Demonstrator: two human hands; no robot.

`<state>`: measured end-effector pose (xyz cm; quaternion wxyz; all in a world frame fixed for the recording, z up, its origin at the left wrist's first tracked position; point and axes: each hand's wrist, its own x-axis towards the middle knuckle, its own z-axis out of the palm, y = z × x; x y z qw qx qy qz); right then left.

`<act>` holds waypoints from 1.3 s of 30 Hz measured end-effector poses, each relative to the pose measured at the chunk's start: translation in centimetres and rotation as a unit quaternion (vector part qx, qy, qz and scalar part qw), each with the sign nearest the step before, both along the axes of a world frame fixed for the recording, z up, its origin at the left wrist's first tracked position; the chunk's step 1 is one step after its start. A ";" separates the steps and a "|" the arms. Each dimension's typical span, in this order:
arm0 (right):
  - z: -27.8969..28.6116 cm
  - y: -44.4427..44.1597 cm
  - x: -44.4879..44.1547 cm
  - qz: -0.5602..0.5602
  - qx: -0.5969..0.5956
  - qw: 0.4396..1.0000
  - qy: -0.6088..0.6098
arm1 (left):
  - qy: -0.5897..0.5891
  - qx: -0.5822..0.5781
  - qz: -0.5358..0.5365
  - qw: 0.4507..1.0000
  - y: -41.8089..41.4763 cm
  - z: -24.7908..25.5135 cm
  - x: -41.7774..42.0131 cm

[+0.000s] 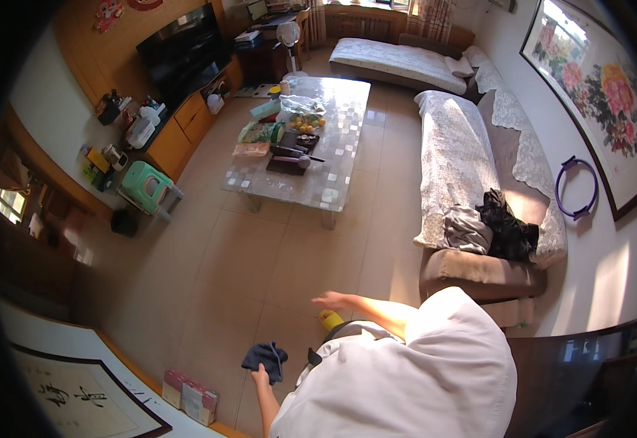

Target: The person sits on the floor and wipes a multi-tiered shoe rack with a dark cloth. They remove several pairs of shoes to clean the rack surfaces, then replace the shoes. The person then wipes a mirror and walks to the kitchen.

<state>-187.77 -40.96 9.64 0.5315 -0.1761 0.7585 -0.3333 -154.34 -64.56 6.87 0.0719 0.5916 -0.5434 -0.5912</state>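
Observation:
A dark navy cloth [264,358] is bunched in my left hand [261,375], low on the left of my body. It hangs above the tiled floor [236,306], and its folds hide my fingertips. My right hand [332,300] is held out in front of me, blurred, with its fingers extended and nothing seen in it. Just below that hand shows a yellow slipper [329,320] on my foot. The rest of my legs is mostly hidden by my pale shirt [400,383].
Ahead stands a glass-topped table [291,197] with a bag of orange fruit [305,121]. A sofa [452,148] bearing crumpled clothes [466,229] runs along the right wall. Left are a green plastic stool [146,179] and a black bin [124,222]; boxes [190,395] sit by the near-left wall.

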 end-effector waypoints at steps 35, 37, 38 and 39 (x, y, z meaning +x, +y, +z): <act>1.6 -56.1 -35.2 -0.126 0.098 0.933 -0.322 | -0.311 -0.097 -0.270 0.906 -62.6 0.2 -34.7; 1.0 -61.5 -39.9 -0.087 0.030 0.917 -0.388 | -0.356 -0.062 -0.251 0.898 -64.9 0.8 -35.2; 1.3 -64.3 -42.2 -0.107 -0.057 0.900 -0.419 | -0.371 -0.052 -0.241 0.895 -66.0 0.8 -35.1; 4.1 -68.6 -44.5 -0.128 -0.145 0.872 -0.449 | -0.387 -0.044 -0.232 0.891 -67.4 1.0 -35.3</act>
